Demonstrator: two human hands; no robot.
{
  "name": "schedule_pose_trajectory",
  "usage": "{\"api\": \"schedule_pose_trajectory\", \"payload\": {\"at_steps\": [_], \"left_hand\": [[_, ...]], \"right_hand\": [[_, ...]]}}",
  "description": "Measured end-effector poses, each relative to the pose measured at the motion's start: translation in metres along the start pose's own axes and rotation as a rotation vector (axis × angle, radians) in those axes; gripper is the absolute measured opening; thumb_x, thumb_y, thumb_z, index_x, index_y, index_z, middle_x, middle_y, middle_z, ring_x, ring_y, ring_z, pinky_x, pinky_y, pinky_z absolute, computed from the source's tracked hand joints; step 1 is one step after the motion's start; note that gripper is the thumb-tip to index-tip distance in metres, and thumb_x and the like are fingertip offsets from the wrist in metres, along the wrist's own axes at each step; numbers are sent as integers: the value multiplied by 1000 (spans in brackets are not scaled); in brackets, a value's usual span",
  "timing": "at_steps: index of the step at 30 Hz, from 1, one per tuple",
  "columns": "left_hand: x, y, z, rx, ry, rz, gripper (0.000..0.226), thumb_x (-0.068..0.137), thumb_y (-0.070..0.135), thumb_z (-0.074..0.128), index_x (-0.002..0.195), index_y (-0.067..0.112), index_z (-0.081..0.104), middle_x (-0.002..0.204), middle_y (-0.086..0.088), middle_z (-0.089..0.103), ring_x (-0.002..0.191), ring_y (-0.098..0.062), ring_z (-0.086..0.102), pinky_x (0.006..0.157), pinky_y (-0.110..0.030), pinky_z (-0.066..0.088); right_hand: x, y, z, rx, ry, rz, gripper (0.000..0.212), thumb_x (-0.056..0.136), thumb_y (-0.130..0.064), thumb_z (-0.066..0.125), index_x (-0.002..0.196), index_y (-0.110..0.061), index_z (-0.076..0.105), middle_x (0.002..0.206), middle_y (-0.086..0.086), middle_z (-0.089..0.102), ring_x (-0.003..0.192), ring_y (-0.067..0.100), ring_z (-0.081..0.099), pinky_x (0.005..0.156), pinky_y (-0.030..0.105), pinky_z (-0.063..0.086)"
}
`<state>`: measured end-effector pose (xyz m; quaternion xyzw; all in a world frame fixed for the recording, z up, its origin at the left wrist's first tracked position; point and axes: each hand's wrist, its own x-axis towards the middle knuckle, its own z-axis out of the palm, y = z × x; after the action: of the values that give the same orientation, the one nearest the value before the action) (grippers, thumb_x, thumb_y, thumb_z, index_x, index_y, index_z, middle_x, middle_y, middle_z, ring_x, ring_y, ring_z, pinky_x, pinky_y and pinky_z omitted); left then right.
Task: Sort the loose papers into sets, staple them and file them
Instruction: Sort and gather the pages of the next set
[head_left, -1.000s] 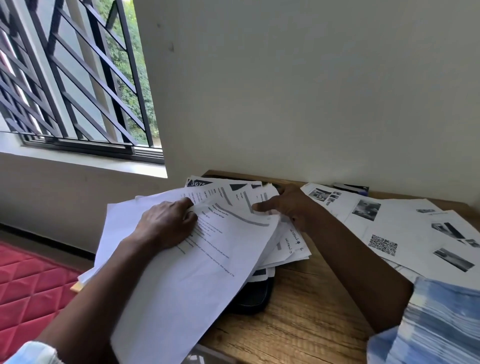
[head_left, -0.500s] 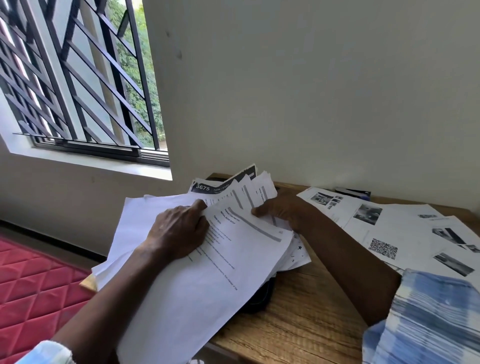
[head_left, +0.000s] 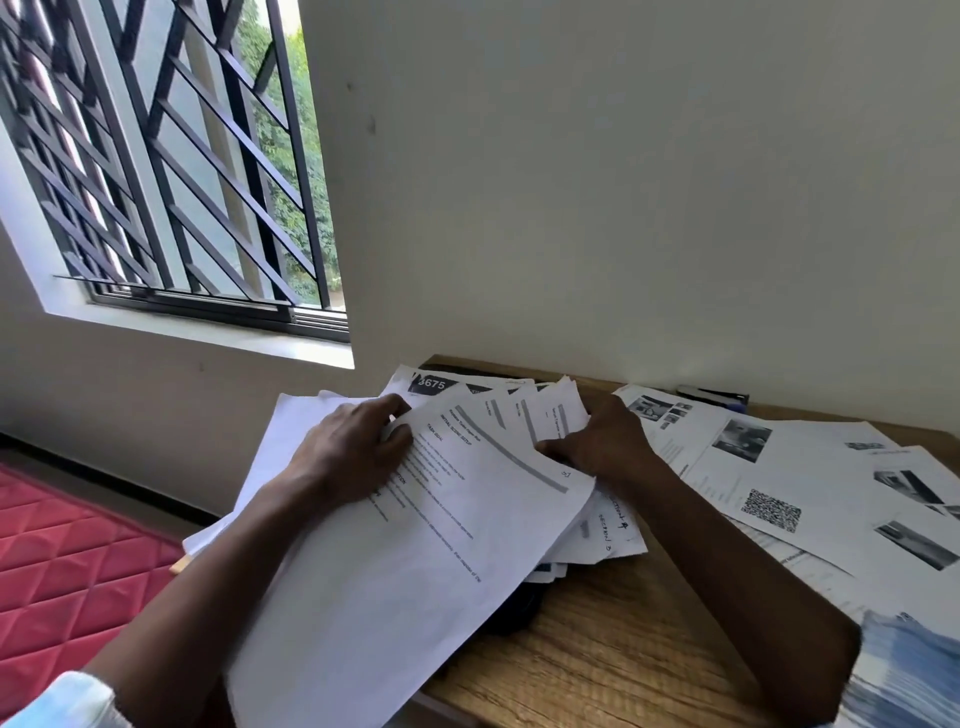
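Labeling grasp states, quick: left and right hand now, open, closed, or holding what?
Left hand: fingers curled, gripping the top printed sheet.
Right hand: pinching the fanned sheets behind it.

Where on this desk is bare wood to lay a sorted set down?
One free patch of desk: the near edge, between the fanned papers and the right forearm. Beyond the forearm, photo sheets crowd the right side; only a thin wood strip shows by the wall.
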<state>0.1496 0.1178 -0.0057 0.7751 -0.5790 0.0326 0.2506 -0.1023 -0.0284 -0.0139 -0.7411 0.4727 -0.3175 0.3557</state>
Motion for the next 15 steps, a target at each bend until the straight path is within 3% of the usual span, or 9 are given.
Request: {"api": "schedule_pose_trajectory", "payload": {"at_steps": [3,7,10,15], "left_hand": [[5,-2,-9,-3,-13,-38,23,93,37,46,108,38,64,92,4,65,89,-22,61,81,-39,54],[7,-4,-19,-75,-47,-93,31,86,42,48,106,35,69,90,7,69,92,-22,63,77,-36,53],[6,-2,-23,-104,-23,-105,35,84,43,49,106,29,72,93,4,70,89,-23,65,76,-35,53],[12,0,-26,-129,71,-127,47,76,48,44,104,24,74,99,-4,74,91,-29,67,80,-42,57]], "right_hand": [[-1,7,-15,146,-30,34,33,70,-15,92,94,-30,74,93,-8,77,91,16,74,91,40,59],[1,14,-41,309,-93,130,27,78,-5,87,99,-15,74,92,6,78,76,19,76,77,36,63],[9,24,-68,300,-87,221,43,75,-15,91,113,-5,73,103,15,77,92,33,74,93,49,59],[22,47,-128,325,42,344,60,76,-20,89,124,6,63,125,15,65,113,37,63,106,46,48]]}}
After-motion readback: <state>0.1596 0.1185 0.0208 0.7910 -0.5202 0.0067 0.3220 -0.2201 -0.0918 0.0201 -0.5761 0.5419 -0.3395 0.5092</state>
